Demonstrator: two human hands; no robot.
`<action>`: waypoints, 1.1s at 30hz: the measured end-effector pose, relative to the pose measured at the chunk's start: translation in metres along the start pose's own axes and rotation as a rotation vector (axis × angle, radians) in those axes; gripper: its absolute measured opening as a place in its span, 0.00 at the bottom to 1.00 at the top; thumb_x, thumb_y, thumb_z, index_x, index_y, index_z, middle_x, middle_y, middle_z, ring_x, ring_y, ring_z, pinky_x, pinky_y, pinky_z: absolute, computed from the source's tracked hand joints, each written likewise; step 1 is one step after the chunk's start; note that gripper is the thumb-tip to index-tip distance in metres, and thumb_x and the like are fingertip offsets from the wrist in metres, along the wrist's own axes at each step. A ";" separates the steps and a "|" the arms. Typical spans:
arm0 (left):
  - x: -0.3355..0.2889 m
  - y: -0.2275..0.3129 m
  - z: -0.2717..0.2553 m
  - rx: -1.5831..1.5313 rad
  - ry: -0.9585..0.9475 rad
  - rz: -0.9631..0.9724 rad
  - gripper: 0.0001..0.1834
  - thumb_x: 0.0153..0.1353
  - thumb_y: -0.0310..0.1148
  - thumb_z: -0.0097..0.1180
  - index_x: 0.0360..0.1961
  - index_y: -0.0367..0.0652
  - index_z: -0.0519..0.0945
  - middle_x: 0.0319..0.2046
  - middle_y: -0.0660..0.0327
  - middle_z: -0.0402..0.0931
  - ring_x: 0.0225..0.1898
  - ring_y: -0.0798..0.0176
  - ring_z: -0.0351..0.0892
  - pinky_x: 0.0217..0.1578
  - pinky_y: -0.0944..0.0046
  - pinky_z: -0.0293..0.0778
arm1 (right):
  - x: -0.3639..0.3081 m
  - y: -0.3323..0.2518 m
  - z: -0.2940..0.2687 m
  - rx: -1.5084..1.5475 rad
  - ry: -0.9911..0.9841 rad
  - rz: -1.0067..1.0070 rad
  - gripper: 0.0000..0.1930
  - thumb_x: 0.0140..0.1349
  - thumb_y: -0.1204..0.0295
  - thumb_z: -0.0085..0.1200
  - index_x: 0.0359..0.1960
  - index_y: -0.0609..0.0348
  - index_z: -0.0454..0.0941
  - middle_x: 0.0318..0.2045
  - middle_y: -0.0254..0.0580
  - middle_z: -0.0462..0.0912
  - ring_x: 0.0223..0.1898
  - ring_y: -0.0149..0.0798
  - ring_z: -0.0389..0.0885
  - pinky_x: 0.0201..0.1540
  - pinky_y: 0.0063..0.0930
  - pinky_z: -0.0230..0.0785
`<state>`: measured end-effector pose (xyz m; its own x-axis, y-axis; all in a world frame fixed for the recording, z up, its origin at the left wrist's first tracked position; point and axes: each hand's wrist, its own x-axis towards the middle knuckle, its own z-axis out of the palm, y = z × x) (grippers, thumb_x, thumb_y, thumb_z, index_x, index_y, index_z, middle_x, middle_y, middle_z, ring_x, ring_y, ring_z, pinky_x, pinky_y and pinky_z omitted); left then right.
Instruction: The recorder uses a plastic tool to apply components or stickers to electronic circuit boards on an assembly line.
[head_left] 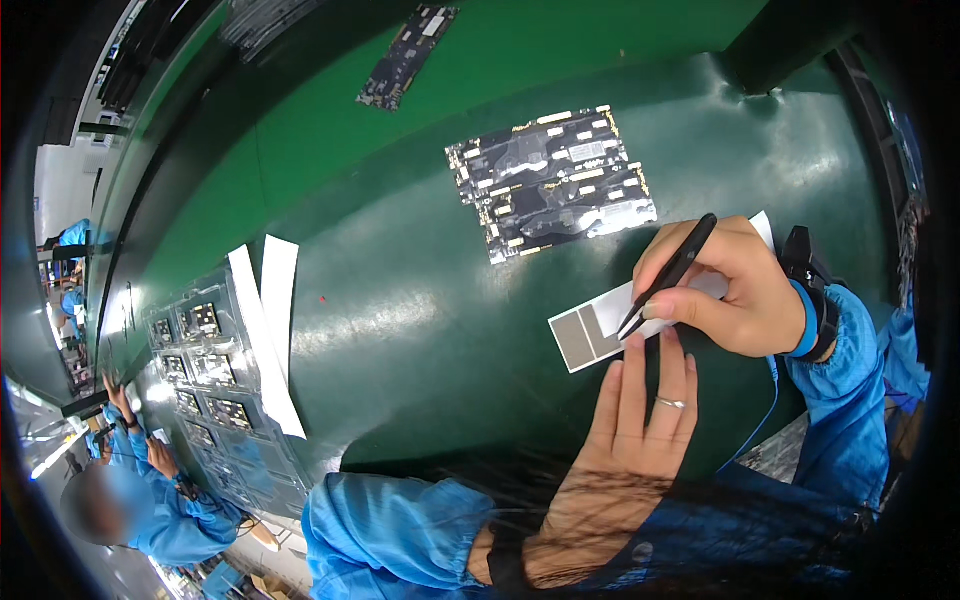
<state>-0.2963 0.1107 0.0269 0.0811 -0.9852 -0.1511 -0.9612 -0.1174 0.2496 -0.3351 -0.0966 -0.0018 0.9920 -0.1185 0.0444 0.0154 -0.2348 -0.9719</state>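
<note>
Black tweezers (682, 265) are pinched in my right hand (735, 290), their tips pointing down onto a white strip (562, 345) that carries grey rectangular pads. My left hand (645, 420) lies with its fingers stretched out, the fingertips at the strip's near edge beside the tweezer tips. A ring is on one of its fingers. Part of the strip is hidden under my right hand. Just beyond it, two dark circuit boards (560, 180) lie side by side on the green mat (400, 380).
Another circuit board (408, 57) lies at the far edge. To the left are crossed white paper strips (275, 330) and a clear tray (215, 370) holding several small boards. A co-worker in blue (180, 510) sits at lower left. A blue cord (765, 415) hangs from my right wrist.
</note>
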 end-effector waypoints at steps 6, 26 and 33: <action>-0.002 0.002 0.005 0.031 0.040 -0.011 0.29 0.67 0.42 0.44 0.65 0.36 0.70 0.66 0.45 0.64 0.68 0.36 0.64 0.67 0.40 0.63 | 0.003 -0.001 0.002 -0.043 -0.008 0.022 0.07 0.63 0.77 0.62 0.41 0.66 0.81 0.30 0.42 0.86 0.30 0.32 0.86 0.34 0.22 0.76; 0.007 -0.010 0.013 0.018 0.209 0.005 0.21 0.61 0.37 0.50 0.50 0.35 0.80 0.55 0.50 0.68 0.61 0.37 0.70 0.62 0.33 0.67 | 0.000 -0.011 0.007 0.234 0.129 0.246 0.07 0.67 0.77 0.58 0.42 0.69 0.79 0.35 0.41 0.84 0.35 0.30 0.85 0.38 0.21 0.77; 0.009 -0.013 0.012 -0.127 0.313 -0.057 0.19 0.62 0.36 0.50 0.47 0.32 0.81 0.52 0.49 0.72 0.57 0.42 0.71 0.60 0.35 0.69 | 0.014 -0.016 -0.007 0.102 0.276 0.222 0.10 0.70 0.70 0.56 0.42 0.67 0.79 0.35 0.40 0.84 0.34 0.29 0.84 0.37 0.21 0.75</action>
<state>-0.2866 0.1049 0.0114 0.2295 -0.9649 0.1280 -0.9140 -0.1684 0.3692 -0.3225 -0.1016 0.0160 0.9015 -0.4150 -0.1228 -0.1698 -0.0783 -0.9824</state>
